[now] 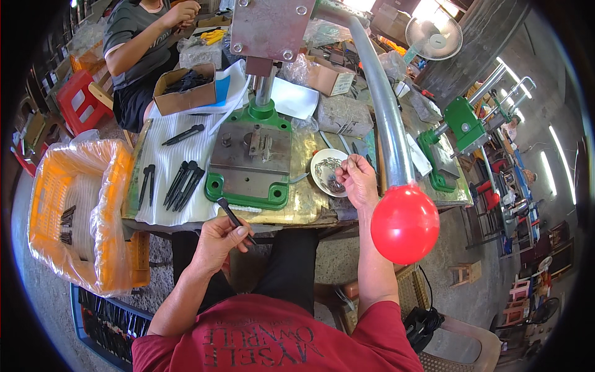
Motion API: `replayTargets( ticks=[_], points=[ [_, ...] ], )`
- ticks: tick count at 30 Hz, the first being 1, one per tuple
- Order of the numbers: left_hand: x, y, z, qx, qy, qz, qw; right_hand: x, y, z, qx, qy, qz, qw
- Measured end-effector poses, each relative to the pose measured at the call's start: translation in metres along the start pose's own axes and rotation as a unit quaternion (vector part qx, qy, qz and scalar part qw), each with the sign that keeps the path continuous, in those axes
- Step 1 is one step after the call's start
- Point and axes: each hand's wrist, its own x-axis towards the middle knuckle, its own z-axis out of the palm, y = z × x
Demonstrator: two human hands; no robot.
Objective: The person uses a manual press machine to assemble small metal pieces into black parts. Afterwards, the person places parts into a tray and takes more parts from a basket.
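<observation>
My left hand [222,240] is closed around a slim black tool-like piece [230,212] with a wider block at its far end; its exact kind I cannot make out. It is held slantwise just off the table's near edge. My right hand [359,181] is pinched over the right side of a white bowl [317,177] of small metal pins; what sits between its fingertips is too small to name. Between and beyond my hands stands a hand press with a green base [217,193] and a steel plate [238,166]. Similar black pieces [184,186] lie on white foam sheeting [162,214] to the left.
The press lever ends in a large red ball [406,224] close by my right forearm. An orange, plastic-lined crate [121,180] stands at the left. Beyond are a cardboard box [176,102] and a person [139,40]. A second green press [465,127] and a fan [437,41] are at the right.
</observation>
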Motion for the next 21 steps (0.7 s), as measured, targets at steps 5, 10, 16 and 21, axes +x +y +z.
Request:
replayTargets(
  ticks=[5,10,16,21],
  points=[
    [0.003,0.001,0.005,-0.003,-0.012,0.004,1.0,0.0,0.003,0.004,0.028,0.005,0.004,1.0],
    [0.005,0.007,0.017,0.009,-0.032,0.014,0.999,-0.015,-0.005,0.016,-0.01,-0.021,-0.022,0.999],
    [0.017,0.018,0.032,0.015,-0.037,0.043,0.998,-0.055,0.006,0.074,0.011,-0.042,0.026,0.999],
    [0.024,0.018,0.043,0.024,-0.049,0.069,0.996,-0.079,0.028,0.107,-0.02,-0.085,-0.011,0.996]
  ],
)
